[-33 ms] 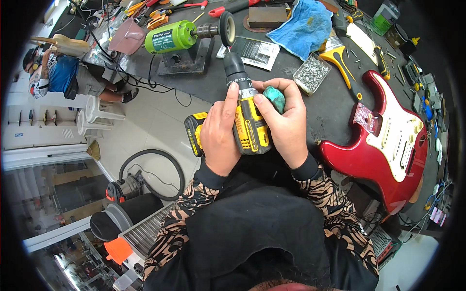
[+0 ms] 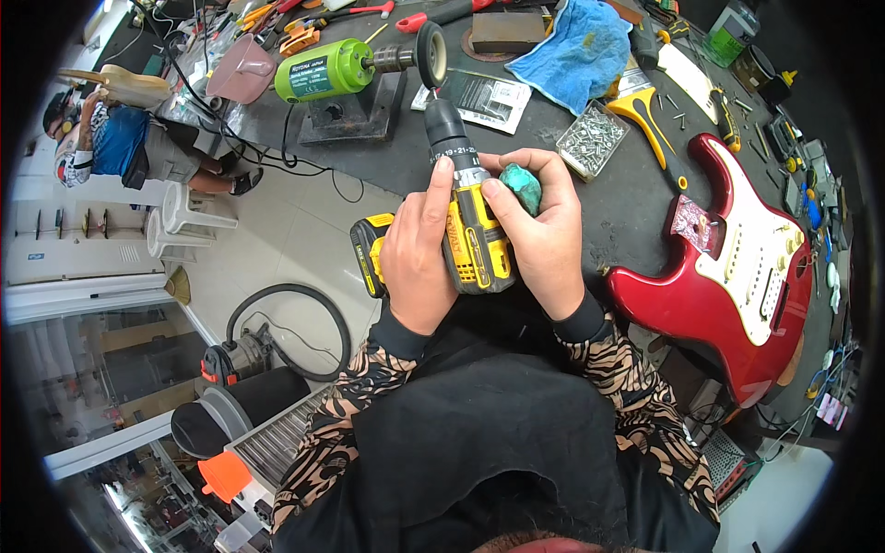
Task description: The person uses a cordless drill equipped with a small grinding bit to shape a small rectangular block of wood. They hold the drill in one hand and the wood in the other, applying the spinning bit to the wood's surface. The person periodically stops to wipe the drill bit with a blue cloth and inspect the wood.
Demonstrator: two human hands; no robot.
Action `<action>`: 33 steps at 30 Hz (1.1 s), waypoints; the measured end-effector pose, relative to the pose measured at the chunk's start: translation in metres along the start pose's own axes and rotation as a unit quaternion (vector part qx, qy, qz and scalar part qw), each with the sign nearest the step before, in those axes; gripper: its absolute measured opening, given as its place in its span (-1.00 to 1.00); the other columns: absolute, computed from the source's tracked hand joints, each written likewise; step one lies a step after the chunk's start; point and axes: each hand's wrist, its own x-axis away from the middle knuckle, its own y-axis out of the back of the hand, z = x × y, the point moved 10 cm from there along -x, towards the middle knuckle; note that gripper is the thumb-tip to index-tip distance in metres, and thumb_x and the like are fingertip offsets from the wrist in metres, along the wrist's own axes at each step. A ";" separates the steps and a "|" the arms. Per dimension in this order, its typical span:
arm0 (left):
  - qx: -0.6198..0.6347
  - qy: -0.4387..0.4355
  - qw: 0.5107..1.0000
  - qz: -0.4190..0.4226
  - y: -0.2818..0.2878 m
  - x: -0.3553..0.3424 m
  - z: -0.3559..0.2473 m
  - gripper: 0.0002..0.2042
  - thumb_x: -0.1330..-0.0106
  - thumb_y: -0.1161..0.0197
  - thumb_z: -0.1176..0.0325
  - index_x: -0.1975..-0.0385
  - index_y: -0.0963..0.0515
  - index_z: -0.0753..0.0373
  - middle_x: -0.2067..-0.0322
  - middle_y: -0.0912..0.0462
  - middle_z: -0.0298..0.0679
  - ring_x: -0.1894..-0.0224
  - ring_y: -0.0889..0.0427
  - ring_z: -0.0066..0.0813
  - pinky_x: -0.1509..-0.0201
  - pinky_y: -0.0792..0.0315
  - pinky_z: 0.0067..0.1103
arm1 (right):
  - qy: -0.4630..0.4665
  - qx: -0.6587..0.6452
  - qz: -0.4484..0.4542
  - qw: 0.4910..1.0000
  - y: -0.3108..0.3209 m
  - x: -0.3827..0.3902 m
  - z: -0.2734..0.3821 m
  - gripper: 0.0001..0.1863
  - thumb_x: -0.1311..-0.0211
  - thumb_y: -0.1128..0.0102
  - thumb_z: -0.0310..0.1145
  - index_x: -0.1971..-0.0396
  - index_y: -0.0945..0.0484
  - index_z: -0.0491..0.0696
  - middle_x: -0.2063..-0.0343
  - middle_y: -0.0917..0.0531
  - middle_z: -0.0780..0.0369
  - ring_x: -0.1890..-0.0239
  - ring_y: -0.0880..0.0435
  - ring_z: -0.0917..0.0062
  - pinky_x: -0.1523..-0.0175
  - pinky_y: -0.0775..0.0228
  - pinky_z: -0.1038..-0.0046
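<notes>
A yellow and black cordless drill lies on its side in front of me, its chuck pointing away toward the bench. My left hand is closed around it, index finger stretched along the body. The drill's battery sticks out to the left of that hand. In my right hand a teal-green, stone-like lump sits between the curled fingers and the thumb. The right thumb tip rests against the drill's side near the collar. Past the chuck stands a green bench grinder with a round wheel.
On the right lies a red electric guitar body with a white pickguard. Beyond my hands are a clear box of screws, a yellow-handled brush, a blue cloth and a foil packet. A person stands at the far left.
</notes>
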 end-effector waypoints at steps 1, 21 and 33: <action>0.000 0.001 1.000 0.000 0.000 0.000 0.000 -0.04 -0.24 -0.55 0.53 -0.69 -0.23 0.22 0.09 -0.69 -0.09 0.10 -0.74 -0.08 0.03 -0.62 -0.27 | 0.000 0.001 0.000 1.000 0.000 0.000 -0.001 -0.73 -0.52 -0.42 -0.47 -0.08 -0.56 -0.16 -0.06 -0.79 0.17 -0.03 -0.70 0.64 -0.18 -0.62 0.49; 0.015 -0.001 0.999 -0.031 0.003 0.000 0.002 -0.14 -0.28 -0.45 0.53 -0.66 -0.34 0.15 0.22 -0.61 -0.15 0.18 -0.70 -0.11 0.16 -0.58 -0.28 | 0.000 0.007 0.001 1.000 -0.001 0.000 0.001 -0.72 -0.53 -0.42 -0.45 -0.09 -0.56 -0.16 -0.05 -0.79 0.18 -0.02 -0.70 0.65 -0.18 -0.62 0.49; 0.008 -0.006 1.000 0.007 0.001 0.001 0.007 -0.02 -0.20 -0.61 0.50 -0.67 -0.24 0.23 0.09 -0.71 -0.10 0.12 -0.76 -0.10 0.06 -0.64 -0.27 | 0.004 0.002 0.007 1.000 -0.002 0.001 0.001 -0.72 -0.53 -0.42 -0.46 -0.10 -0.56 -0.17 -0.07 -0.78 0.17 -0.04 -0.71 0.65 -0.18 -0.62 0.50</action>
